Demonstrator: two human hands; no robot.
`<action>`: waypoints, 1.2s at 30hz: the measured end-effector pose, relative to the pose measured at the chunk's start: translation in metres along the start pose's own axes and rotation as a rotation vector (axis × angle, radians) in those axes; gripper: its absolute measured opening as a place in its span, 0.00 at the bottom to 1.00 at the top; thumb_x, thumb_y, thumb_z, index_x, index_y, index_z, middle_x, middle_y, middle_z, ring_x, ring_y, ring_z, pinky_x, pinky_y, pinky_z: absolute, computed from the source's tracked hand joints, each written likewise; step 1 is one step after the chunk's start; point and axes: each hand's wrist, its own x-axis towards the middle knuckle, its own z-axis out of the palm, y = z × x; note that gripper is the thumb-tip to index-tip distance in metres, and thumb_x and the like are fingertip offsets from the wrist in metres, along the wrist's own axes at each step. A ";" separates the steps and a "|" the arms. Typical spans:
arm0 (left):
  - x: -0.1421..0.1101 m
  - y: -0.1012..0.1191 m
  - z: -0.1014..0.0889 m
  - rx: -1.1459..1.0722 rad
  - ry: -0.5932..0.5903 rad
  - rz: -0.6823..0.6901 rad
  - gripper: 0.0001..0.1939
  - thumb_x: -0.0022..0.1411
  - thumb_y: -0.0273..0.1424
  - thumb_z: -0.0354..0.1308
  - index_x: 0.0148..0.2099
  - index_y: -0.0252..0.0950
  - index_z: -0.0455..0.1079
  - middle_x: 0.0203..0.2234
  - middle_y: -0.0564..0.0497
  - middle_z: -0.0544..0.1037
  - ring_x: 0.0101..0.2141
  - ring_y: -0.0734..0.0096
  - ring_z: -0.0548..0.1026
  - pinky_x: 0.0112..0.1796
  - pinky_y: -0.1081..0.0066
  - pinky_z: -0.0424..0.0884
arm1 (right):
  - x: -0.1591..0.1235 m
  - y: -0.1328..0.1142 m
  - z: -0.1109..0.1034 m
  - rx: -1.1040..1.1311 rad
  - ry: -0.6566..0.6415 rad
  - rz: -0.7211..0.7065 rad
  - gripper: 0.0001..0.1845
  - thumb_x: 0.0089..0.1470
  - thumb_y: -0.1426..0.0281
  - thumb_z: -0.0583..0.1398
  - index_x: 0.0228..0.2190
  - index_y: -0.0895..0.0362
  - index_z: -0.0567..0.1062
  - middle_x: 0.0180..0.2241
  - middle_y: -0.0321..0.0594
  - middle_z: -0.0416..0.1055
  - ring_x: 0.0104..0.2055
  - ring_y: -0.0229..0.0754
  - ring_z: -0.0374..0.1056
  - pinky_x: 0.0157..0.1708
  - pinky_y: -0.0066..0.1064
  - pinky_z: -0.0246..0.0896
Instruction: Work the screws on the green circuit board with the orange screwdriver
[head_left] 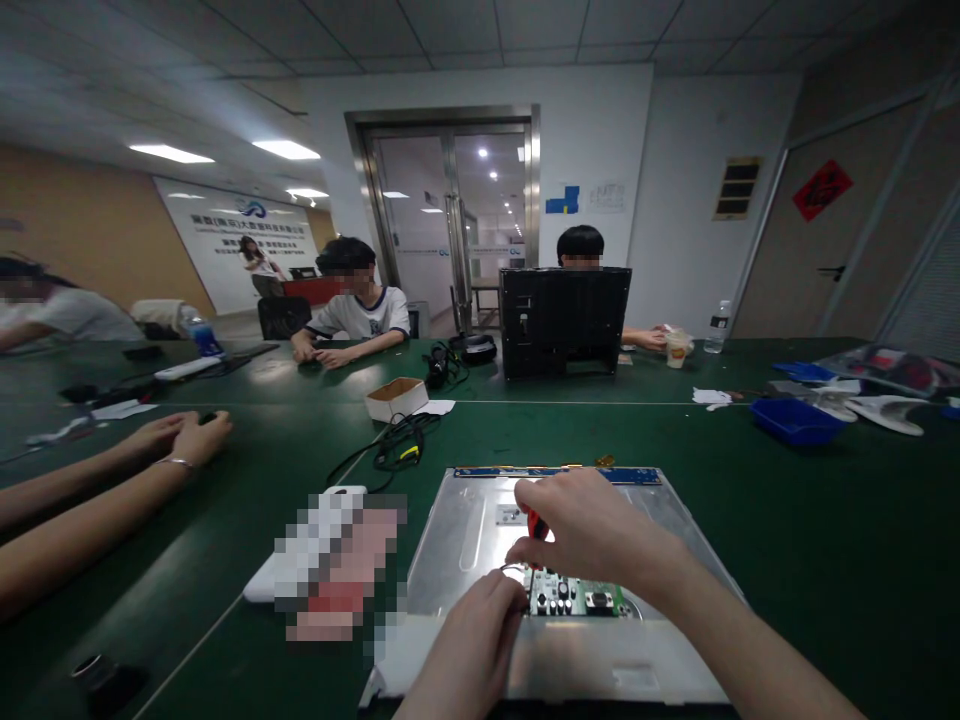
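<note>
A flat metal display panel (446,560) lies on the green table in front of me, with a blue circuit strip (559,476) along its far edge. My right hand (581,525) grips a red and black screwdriver (536,526) and holds it upright, shaft down. Below it sits a green circuit board (570,595) with capacitors and connectors, fixed on the panel. At the board's left edge, beside the screwdriver's shaft, my left hand (484,625) has its fingers closed together. Whatever those fingertips pinch is hidden. A thin dark wire runs near them.
Left of the panel lie a white box-like item (322,535) and a blurred red item (352,585). Behind are a cable (397,445), a small open carton (395,397) and a black monitor frame (566,320). A blue tray (796,420) stands right. Another person's hands (184,437) rest at left.
</note>
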 end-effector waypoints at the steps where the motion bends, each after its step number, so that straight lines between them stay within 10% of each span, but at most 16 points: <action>1: 0.000 -0.001 0.000 -0.004 0.002 0.005 0.09 0.63 0.21 0.45 0.38 0.36 0.66 0.37 0.46 0.74 0.37 0.64 0.71 0.37 0.69 0.64 | -0.001 0.000 0.000 0.013 0.012 -0.007 0.13 0.53 0.59 0.61 0.33 0.57 0.71 0.31 0.41 0.76 0.31 0.45 0.69 0.26 0.31 0.49; 7: 0.001 -0.002 0.001 -0.007 -0.002 0.008 0.09 0.63 0.22 0.46 0.37 0.36 0.66 0.36 0.46 0.74 0.36 0.64 0.71 0.37 0.69 0.64 | -0.004 0.002 -0.003 0.095 -0.006 -0.115 0.10 0.52 0.70 0.58 0.38 0.57 0.68 0.35 0.40 0.74 0.31 0.41 0.67 0.25 0.30 0.48; 17: 0.002 0.002 -0.003 0.009 -0.011 -0.013 0.08 0.63 0.22 0.46 0.37 0.36 0.66 0.36 0.46 0.73 0.37 0.63 0.71 0.38 0.69 0.63 | -0.003 0.002 -0.004 0.022 -0.031 -0.072 0.15 0.56 0.56 0.59 0.31 0.56 0.71 0.29 0.38 0.75 0.30 0.43 0.69 0.24 0.31 0.46; 25: 0.003 0.002 -0.003 0.036 -0.030 -0.030 0.10 0.63 0.22 0.45 0.37 0.36 0.67 0.36 0.46 0.74 0.37 0.63 0.71 0.38 0.69 0.64 | -0.004 0.001 -0.006 0.087 -0.012 -0.116 0.08 0.52 0.72 0.57 0.37 0.57 0.69 0.37 0.41 0.76 0.35 0.43 0.69 0.26 0.31 0.49; 36: 0.002 0.003 -0.002 0.046 -0.024 -0.046 0.09 0.63 0.22 0.46 0.38 0.37 0.67 0.36 0.46 0.74 0.36 0.63 0.71 0.37 0.69 0.64 | 0.002 0.000 -0.003 -0.044 -0.041 0.038 0.19 0.57 0.53 0.58 0.33 0.57 0.73 0.28 0.41 0.76 0.32 0.47 0.72 0.25 0.31 0.51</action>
